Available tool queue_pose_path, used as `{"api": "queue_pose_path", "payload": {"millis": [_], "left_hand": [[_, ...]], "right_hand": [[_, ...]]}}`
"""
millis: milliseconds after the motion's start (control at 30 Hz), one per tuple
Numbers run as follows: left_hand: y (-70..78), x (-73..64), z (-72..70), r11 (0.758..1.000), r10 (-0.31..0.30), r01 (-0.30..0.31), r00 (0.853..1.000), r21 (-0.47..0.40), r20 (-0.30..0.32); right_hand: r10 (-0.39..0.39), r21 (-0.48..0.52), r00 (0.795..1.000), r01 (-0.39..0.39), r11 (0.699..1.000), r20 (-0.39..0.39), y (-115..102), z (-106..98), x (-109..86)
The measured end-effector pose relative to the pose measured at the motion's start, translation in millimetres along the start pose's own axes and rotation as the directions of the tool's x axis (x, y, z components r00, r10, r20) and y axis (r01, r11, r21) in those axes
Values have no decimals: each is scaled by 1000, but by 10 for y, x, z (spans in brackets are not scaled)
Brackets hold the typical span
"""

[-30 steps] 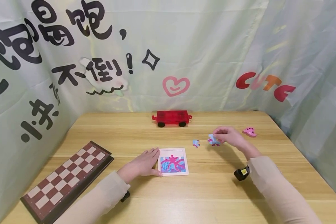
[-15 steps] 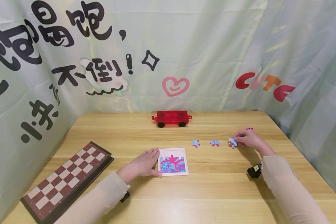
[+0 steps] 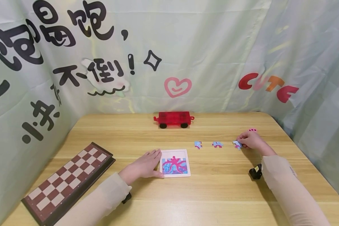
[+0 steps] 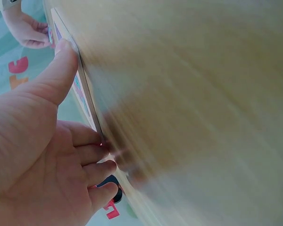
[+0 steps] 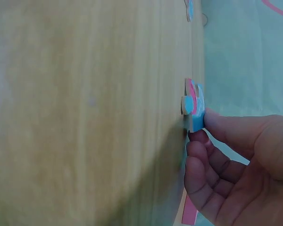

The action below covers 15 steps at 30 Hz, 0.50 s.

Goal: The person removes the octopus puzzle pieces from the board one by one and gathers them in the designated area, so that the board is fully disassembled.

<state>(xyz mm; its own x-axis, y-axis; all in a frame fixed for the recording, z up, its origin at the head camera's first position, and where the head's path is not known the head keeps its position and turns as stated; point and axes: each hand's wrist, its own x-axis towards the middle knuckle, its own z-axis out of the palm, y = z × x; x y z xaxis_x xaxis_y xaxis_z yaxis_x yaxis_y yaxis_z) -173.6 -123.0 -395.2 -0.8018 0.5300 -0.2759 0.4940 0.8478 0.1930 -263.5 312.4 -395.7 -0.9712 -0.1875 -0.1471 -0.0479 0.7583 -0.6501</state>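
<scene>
On a pale wood-grain tabletop (image 3: 169, 201): loose jigsaw pieces (image 3: 217, 145), light blue and pink, three, set in a row. Rightmost piece (image 3: 237, 144) pinched between thumb and fingers of the right hand (image 3: 250, 139), jutting out left of the fingertips; middle piece (image 3: 217, 145) and left piece (image 3: 198, 145) lying apart, farther left of that hand. Square puzzle tray with whitish rim (image 3: 174, 150), one, holding a hot-pink octopus picture on blue (image 3: 174, 166) in its near part. At the tray's left edge, touching, the left hand (image 3: 145, 164), fingers extended, thumb at near corner. Pink object with darker dots (image 3: 252, 130), one, mostly hidden behind the right hand. Red plastic wagon (image 3: 173, 118), one, two black wheels showing, beyond the tray. Brown-and-cream checkered box (image 3: 69, 180), one, far left.
</scene>
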Motion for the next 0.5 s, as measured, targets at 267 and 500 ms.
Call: {"api": "queue_pose_path", "payload": {"millis": [267, 500], "left_hand": [[-13, 20, 18, 1000, -3, 3, 1000, 5, 1], [-15, 19, 19, 1000, 3, -3, 1000, 10, 2]], "right_hand": [[-23, -14, 1000, 23, 1000, -15, -56, -31, -9], [-69, -50, 998, 68, 996, -4, -391, -43, -62]]}}
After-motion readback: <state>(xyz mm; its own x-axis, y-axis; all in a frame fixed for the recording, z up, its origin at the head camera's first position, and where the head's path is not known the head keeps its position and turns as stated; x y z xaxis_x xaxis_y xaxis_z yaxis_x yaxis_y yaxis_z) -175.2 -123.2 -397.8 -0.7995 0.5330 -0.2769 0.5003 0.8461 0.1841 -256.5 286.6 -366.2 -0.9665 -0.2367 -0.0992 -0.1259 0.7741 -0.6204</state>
